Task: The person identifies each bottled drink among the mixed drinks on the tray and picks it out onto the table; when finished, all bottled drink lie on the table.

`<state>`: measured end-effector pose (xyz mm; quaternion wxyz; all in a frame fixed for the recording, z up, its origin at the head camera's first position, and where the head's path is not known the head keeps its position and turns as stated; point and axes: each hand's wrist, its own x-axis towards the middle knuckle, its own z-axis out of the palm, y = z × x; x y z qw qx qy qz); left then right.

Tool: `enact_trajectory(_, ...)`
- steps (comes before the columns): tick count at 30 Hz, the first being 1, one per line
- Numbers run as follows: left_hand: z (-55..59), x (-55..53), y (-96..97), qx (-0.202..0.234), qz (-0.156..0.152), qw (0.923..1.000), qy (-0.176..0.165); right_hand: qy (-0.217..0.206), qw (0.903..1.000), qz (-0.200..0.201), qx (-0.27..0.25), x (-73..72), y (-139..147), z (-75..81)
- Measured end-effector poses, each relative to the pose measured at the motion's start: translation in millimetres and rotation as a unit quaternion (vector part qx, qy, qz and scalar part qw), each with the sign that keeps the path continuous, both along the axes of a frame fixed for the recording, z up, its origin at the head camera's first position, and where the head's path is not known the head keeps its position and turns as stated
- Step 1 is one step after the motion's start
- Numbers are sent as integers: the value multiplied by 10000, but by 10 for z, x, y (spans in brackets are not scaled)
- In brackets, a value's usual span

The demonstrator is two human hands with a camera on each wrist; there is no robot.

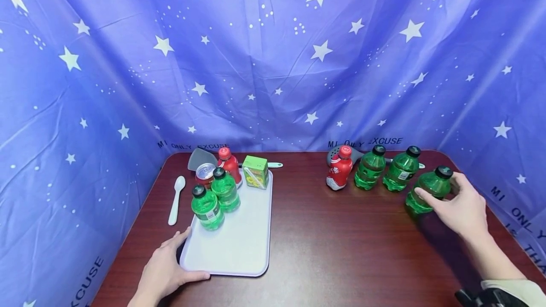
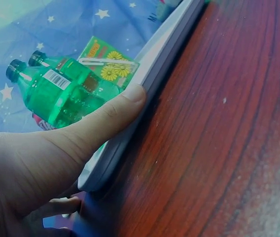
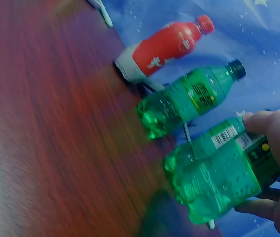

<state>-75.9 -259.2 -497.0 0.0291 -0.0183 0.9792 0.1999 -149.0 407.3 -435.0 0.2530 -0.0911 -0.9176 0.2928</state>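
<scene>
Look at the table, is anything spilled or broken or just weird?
Nothing really stands out: I see no spill or break. The green bottle in the right hand has its cap on. One slightly funny thing: the two green bottles on the tray bunch along its left side, so it looks lopsided.

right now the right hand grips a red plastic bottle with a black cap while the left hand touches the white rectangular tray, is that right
Not quite: the head view shows the right hand gripping a green plastic bottle with a black cap, not a red one, while the left hand touches the white rectangular tray.
</scene>
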Motion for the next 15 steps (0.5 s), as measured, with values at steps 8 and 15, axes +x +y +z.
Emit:
enact_trajectory(8,-11,3,-12,16,23,10000,-46,-71,9989,-462,34,-164,185,20)
enact_trajectory(15,-4,-1,-6,8,27,10000,-47,-185,9987,-474,16,-334,300,-17)
